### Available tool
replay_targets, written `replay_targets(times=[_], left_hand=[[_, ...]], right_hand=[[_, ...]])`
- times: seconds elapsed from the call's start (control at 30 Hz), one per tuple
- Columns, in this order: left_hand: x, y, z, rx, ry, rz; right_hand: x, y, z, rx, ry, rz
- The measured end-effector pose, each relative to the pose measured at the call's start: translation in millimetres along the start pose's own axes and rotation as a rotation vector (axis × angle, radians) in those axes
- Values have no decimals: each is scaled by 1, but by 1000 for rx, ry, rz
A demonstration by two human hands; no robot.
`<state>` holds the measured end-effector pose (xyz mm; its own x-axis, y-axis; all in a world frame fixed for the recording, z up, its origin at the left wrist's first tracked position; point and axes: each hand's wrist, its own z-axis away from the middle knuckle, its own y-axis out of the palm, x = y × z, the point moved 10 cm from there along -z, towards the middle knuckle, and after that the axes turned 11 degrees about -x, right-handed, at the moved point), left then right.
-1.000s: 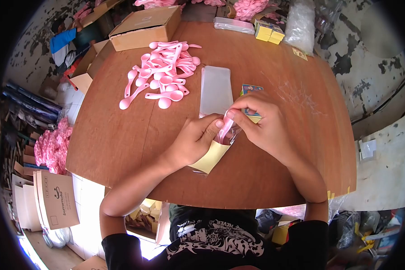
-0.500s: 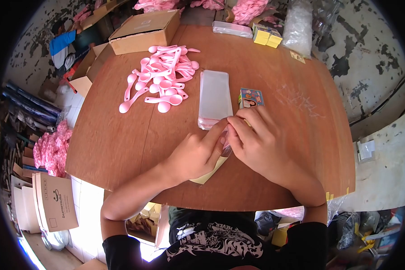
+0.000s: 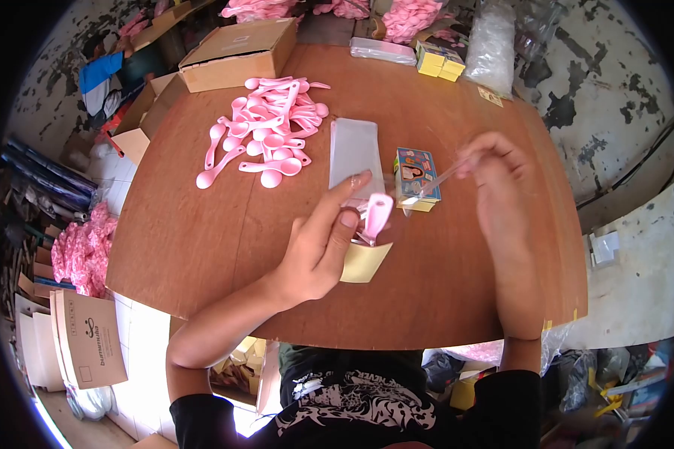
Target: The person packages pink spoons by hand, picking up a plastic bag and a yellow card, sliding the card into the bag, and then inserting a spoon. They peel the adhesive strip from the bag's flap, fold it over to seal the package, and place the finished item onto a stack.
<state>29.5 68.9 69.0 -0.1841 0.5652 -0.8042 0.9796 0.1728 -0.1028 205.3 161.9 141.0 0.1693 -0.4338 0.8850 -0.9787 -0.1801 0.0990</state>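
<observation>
My left hand (image 3: 312, 251) is closed on a pink spoon (image 3: 378, 215), whose handle points up beside the thumb. A pale yellow card (image 3: 365, 263) hangs just below the spoon. Out to the right, my right hand (image 3: 496, 166) pinches a thin clear plastic strip (image 3: 445, 175) that slants down to the left; the fingers are slightly blurred. Between the hands lies a stack of printed cards (image 3: 418, 173). Partly behind my left fingers is a stack of clear plastic bags (image 3: 354, 150). A pile of pink spoons (image 3: 266, 127) lies to the left.
A closed cardboard box (image 3: 240, 56) stands at the table's back left. Along the back are a clear pack (image 3: 383, 51), yellow card stacks (image 3: 439, 61) and a plastic roll (image 3: 492, 49). A person in blue (image 3: 101, 72) is at the far left, beyond an open box (image 3: 144, 112).
My hands have parted. The right one moved right and up with the clear strip. The left one turned, and the pink spoon and yellow card now show more. The printed cards are uncovered.
</observation>
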Motion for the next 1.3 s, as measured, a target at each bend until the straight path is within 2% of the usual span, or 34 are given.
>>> replay_targets(times=[0.03,0.07,0.13,0.17,0.23,0.27,0.3,0.33,0.37,0.43,0.5,0.57,0.63,0.67,0.77,0.8,0.87,0.9,0.97,1.0,1.03,1.1,1.13,1.2,1.23,1.3], left_hand=[[1,-8,-2,-105,22,116],[2,-9,-3,-98,-22,140],[5,-10,-2,-122,-80,181],[9,-11,-1,-143,-138,223],[13,-12,-1,-125,-130,154],[17,-11,-1,-111,-122,78],[18,-10,0,-113,-119,79],[19,-8,0,-117,-118,118],[19,-7,0,-129,-117,154],[17,-4,-2,-146,-97,143],[17,-3,-2,-137,-77,129],[26,2,2,-75,-123,108],[26,3,3,-54,-137,109],[26,5,4,-38,-149,108],[12,6,2,-53,-108,229],[14,5,2,-56,-108,226],[1,-6,-2,-126,83,286],[1,-9,-5,-128,82,285],[1,-17,-11,-169,88,174],[6,-19,-12,-181,61,192],[7,-20,-15,-185,66,196],[13,-15,-14,-138,37,81],[12,-15,-13,-137,33,79],[7,-3,-13,-24,68,-51],[7,0,-13,-21,71,-52],[9,2,-10,-44,59,-75]], right_hand=[[4,-16,-15,25,-22,-85],[8,-33,-30,49,-44,-171],[1,-49,-52,269,132,-522],[-14,-72,-67,268,131,-516],[-125,-156,-79,-27,502,311],[-147,-173,-74,-27,500,314],[-135,-200,-80,-151,120,902],[-102,-188,-72,-271,-302,1459],[-103,-184,-69,-263,-310,1455],[-42,-128,-43,-375,-608,1242],[-33,-68,-26,-165,-298,703],[-19,1,3,200,-149,440],[-20,39,26,252,113,255],[-21,47,27,251,114,255],[-13,63,22,272,29,277],[11,61,16,196,-131,308],[62,56,11,47,-469,300],[58,55,4,48,-468,300],[51,66,-2,173,-598,463],[61,66,0,156,-692,513],[67,66,-1,159,-699,516],[88,68,12,135,-837,591],[86,69,16,135,-833,589],[62,61,6,99,-477,404],[64,62,10,95,-480,404],[36,64,8,164,-137,414]])
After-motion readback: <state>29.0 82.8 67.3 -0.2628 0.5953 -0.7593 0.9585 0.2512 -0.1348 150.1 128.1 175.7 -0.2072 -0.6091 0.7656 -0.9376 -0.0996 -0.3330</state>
